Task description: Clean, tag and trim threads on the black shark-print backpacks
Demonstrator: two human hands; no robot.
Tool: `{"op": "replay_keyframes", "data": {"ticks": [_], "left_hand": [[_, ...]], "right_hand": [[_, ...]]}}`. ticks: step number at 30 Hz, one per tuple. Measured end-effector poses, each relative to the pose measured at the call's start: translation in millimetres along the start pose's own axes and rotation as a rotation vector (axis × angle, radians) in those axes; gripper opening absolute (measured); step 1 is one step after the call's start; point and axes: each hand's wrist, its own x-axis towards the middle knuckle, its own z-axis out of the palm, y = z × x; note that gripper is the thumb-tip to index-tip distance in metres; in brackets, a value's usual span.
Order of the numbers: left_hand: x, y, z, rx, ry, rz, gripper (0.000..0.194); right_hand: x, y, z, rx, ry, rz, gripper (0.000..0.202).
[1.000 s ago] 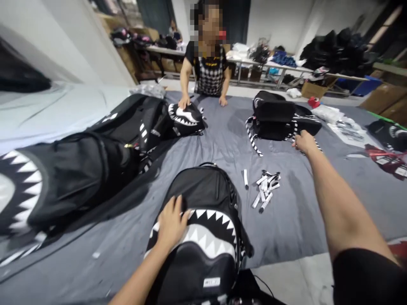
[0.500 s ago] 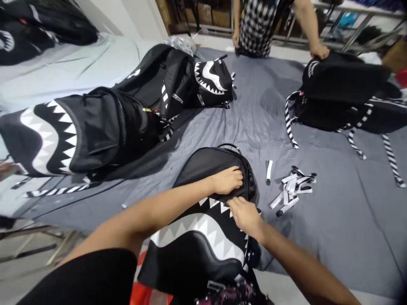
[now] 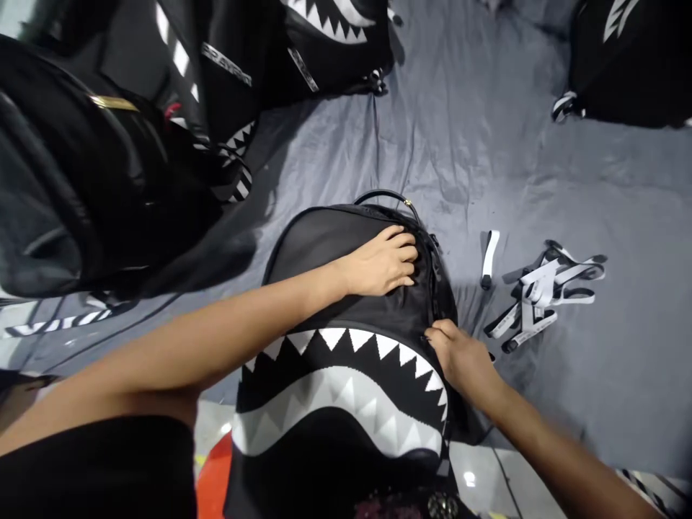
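Observation:
A black backpack [image 3: 324,241] with a white and grey shark-mouth print stands in front of me, its top handle loop pointing away. My left hand [image 3: 381,263] lies across the upper front panel, fingers curled into the fabric near the zipped edge, where the cloth bunches up. Lower on the right side, my right hand [image 3: 459,353] pinches at the zipper line just above the teeth print. A small dark zipper pull seems to be between thumb and finger, mostly hidden by them.
Grey cloth covers the table [image 3: 621,404]. Right of the backpack lie a heap of white-and-black straps [image 3: 540,288] and one single strap [image 3: 489,259]. More black backpacks [image 3: 108,180] crowd the left, and another black bag [image 3: 638,72] sits at the far right.
My view has tilted down and closer to the backpack. My right hand has moved right and down along the zipper line, away from my left hand, which stays on the upper panel.

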Motion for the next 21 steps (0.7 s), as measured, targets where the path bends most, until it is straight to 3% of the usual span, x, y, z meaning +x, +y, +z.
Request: {"op": "replay_keyframes", "data": {"ticks": [2, 5, 10, 12, 15, 21], "left_hand": [[-12.4, 9.2, 1.2, -0.068, -0.033, -0.028, 0.019], [-30.1, 23.7, 6.5, -0.135, -0.031, -0.043, 0.02], [-48.4, 35.8, 25.9, -0.196, 0.245, -0.127, 0.016], [-51.7, 39.0, 30.6, -0.199, 0.293, -0.152, 0.014], [-53.4, 42.3, 30.6, -0.182, 0.306, -0.178, 0.016], [-52.0, 44.2, 23.6, -0.145, 0.332, -0.171, 0.015]], "right_hand": [[4.8, 3.5, -5.2, 0.12, 0.035, 0.028, 0.031], [14.5, 1.8, -19.9, 0.258, 0.073, 0.076, 0.03], [33.8, -7.9, -48.5, 0.223, 0.099, 0.119, 0.03], [45.1, -12.2, -55.8, 0.144, 0.106, 0.102, 0.026], [66.6, -18.5, -59.3, 0.063, 0.058, 0.066, 0.018], [96.6, -21.2, -49.5, 0.167, 0.017, -0.055, 0.029]]}}
